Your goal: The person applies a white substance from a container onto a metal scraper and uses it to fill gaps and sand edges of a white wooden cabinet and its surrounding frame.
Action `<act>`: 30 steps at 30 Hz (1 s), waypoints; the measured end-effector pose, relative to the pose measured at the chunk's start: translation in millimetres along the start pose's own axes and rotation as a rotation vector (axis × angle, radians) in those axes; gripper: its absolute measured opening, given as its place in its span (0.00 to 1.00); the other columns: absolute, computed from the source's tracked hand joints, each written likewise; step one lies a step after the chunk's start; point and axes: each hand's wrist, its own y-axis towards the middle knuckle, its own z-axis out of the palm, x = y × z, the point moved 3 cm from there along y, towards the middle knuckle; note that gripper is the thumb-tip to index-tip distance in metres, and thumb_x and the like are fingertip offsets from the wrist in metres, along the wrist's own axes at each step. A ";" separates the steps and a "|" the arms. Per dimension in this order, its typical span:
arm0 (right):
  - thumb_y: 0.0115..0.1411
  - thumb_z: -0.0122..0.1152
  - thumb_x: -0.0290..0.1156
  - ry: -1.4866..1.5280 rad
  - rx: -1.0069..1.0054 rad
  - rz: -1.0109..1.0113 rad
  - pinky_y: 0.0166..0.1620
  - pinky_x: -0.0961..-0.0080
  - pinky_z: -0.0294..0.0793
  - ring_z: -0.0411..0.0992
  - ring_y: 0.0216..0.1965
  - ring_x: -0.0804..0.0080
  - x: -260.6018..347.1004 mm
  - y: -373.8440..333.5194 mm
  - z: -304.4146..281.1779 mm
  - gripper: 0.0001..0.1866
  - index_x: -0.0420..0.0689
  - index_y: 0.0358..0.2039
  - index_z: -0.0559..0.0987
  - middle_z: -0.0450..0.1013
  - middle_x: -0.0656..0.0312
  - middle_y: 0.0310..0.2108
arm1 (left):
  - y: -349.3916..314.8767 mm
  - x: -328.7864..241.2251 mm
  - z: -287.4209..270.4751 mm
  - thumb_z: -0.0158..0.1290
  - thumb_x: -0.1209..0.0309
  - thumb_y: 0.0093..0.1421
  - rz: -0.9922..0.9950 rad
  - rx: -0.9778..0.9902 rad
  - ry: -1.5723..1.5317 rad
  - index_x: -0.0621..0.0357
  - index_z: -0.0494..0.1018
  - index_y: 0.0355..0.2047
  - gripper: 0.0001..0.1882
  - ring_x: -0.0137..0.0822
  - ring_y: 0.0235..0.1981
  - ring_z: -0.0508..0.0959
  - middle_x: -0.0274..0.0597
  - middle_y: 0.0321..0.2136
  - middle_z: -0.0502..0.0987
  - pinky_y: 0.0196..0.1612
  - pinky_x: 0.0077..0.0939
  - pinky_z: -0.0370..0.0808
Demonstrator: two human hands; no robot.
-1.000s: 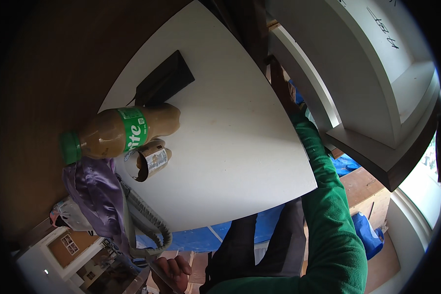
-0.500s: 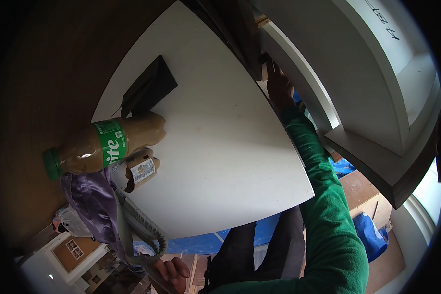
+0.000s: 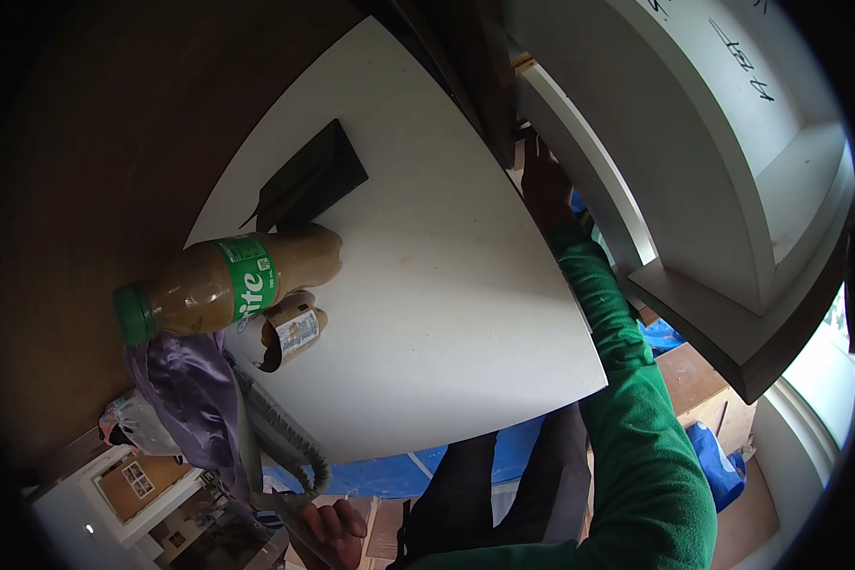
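My right hand point(image 3: 546, 187), in a green sleeve, reaches up into the narrow gap between a white board point(image 3: 446, 275) and an upright white panel point(image 3: 589, 142). Shadow hides most of its fingertips, and I cannot make out what they touch. At the lower edge my left hand point(image 3: 337, 524) is closed with curled fingers beside a grey strip. What it grips is hidden. On the board's left side lies a plastic bottle point(image 3: 199, 290) of brown stuff with a green cap and label. Next to it are a cut-off bottle piece point(image 3: 293, 332) and a black wedge-shaped block point(image 3: 313, 176).
Purple satiny cloth point(image 3: 190, 385) and a ridged grey strip point(image 3: 280, 423) hang by the board's left edge. An open white cabinet frame point(image 3: 703, 180) with a dark edge stands to the right. Below are blue sheeting point(image 3: 380, 475) and a blue bag point(image 3: 714, 465).
The view has shifted slightly, so the bottle, cut piece and black block appear a little farther right. Both hands keep nearly the same places.
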 end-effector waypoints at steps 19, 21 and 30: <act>0.61 0.56 0.27 0.170 0.031 0.060 0.28 0.73 0.84 0.83 0.31 0.63 3.4 1.2 -4.4 0.32 0.39 0.66 0.64 0.64 0.48 0.65 | 0.9 -10.8 5.2 0.38 0.58 0.78 0.049 0.012 0.166 0.52 0.74 0.29 0.22 0.38 0.28 0.73 0.35 0.24 0.71 0.39 0.42 0.74; 0.61 0.56 0.27 0.195 0.100 0.075 0.28 0.73 0.84 0.82 0.31 0.63 5.9 0.1 -2.7 0.31 0.39 0.66 0.65 0.65 0.48 0.64 | 2.1 -15.6 -8.4 0.38 0.57 0.78 0.002 0.048 0.295 0.52 0.73 0.28 0.23 0.39 0.27 0.73 0.35 0.24 0.70 0.39 0.43 0.75; 0.58 0.59 0.25 0.275 0.012 0.084 0.32 0.65 0.86 0.82 0.33 0.56 5.6 -0.4 -7.4 0.32 0.37 0.64 0.64 0.66 0.47 0.62 | 5.3 -5.8 23.3 0.36 0.58 0.78 0.012 0.101 0.084 0.54 0.76 0.36 0.22 0.39 0.26 0.71 0.37 0.25 0.70 0.39 0.44 0.74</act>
